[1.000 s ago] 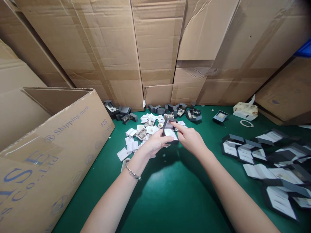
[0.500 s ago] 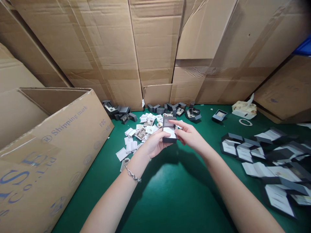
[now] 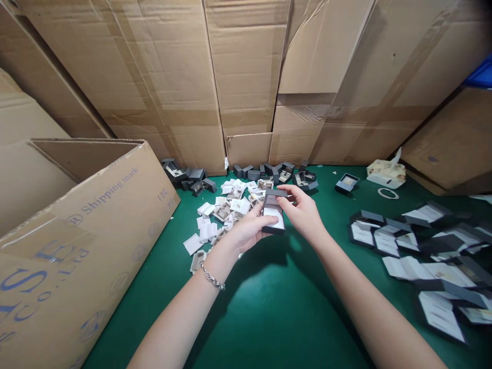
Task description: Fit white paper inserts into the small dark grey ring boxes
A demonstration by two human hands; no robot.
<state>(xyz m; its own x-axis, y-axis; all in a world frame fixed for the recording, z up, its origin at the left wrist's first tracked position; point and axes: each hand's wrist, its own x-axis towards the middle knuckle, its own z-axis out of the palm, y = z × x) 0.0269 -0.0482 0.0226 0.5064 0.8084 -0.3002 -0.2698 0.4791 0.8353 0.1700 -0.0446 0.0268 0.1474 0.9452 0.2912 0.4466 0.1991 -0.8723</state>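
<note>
A small black jewellery box (image 3: 274, 211) with a pale lining is held over the green table, its lid raised. My left hand (image 3: 248, 229) is closed round the box from the left, its thumb lying on the pale inside. At the lid, my right hand (image 3: 302, 209) has its thumb inside and its fingers over the top edge, pinching it. Left of the box lies a heap of white and grey inserts (image 3: 207, 231). The undersides of the fingers holding the box are hidden.
A large cardboard carton (image 3: 115, 225) stands at the left. Dark boxes (image 3: 198, 175) line the back, before a cardboard wall (image 3: 165, 72). Several opened boxes with white linings (image 3: 438, 312) spread over the right. A tissue pack (image 3: 386, 173) and a white ring (image 3: 388, 193) lie at the back right.
The box has shifted slightly right and turned a little. My right hand has gone from a pointing finger inside the lid to a thumb-and-finger grip on the lid.
</note>
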